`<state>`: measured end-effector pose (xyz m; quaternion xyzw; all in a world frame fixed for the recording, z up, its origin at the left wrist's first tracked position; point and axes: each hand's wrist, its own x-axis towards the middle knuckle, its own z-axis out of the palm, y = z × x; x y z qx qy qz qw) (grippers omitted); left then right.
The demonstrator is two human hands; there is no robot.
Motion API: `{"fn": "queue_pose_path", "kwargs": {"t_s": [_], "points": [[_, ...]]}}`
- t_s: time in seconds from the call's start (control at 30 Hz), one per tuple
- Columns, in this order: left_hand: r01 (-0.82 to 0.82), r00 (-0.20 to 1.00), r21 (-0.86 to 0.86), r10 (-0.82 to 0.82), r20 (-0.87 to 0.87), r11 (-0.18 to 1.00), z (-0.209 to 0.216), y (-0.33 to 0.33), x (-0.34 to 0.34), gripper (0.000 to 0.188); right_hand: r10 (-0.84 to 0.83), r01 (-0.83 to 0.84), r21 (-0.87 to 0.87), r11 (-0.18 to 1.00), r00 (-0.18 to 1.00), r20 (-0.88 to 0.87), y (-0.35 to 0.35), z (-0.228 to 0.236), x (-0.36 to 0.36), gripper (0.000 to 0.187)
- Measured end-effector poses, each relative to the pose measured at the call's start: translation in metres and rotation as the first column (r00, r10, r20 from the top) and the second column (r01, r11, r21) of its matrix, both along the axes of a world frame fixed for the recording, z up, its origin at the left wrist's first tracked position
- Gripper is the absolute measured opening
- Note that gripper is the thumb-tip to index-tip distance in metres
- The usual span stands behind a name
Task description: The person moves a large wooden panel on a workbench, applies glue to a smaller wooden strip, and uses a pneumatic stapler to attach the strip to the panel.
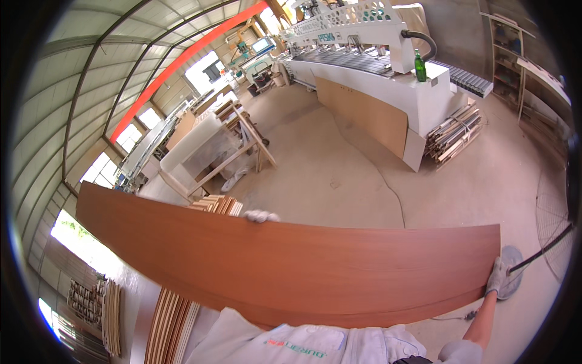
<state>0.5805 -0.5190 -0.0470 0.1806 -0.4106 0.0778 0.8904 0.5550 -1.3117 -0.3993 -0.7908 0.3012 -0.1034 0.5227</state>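
Observation:
A long reddish-brown wooden panel [291, 267] spans the view from left to right in front of my body. My left hand [262, 216], in a pale work glove, curls its fingers over the panel's far edge near the middle. The rest of that hand and its arm are hidden behind the panel. My right hand [497, 278], gloved too, grips the panel's short right end, with the bare forearm rising from the lower right.
Stacked wooden strips [171, 321] lie below the panel, with more strips [217, 205] past its far edge. A standing fan [548, 246] is close on the right. Farther off are a white machine [376, 85], a green bottle [419, 68], bundled strips [454, 134] and a wooden-framed stand [225, 159]. A cable [388, 185] crosses the floor.

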Motion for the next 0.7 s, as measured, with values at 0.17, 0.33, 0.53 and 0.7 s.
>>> {"fn": "queue_pose_path", "kwargs": {"t_s": [0.17, 0.33, 0.53, 0.7], "points": [[0.320, 0.946, 0.002, -0.319, 0.059, 0.948, -0.036, -0.040, 0.195, 0.045, -0.241, 0.249, -0.091, 0.964, 0.966, 0.089, -0.019, 0.004, -0.023, 0.059], [0.575, 0.818, -0.148, -0.569, 0.084, 0.805, -0.067, -0.114, 0.366, 0.046, -0.322, 0.371, -0.285, 0.884, 0.924, 0.207, -0.113, -0.081, -0.162, 0.061], [0.724, 0.681, -0.179, -0.732, 0.024, 0.667, -0.133, -0.179, 0.517, 0.048, -0.686, 0.627, -0.284, 0.725, 0.693, -0.222, 0.061, 0.063, -0.151, 0.055], [0.829, 0.426, -0.430, -0.902, 0.074, 0.356, -0.214, -0.279, 0.639, 0.048, -0.862, 0.855, -0.115, 0.506, 0.507, -0.018, 0.118, 0.106, -0.167, 0.060]]}}
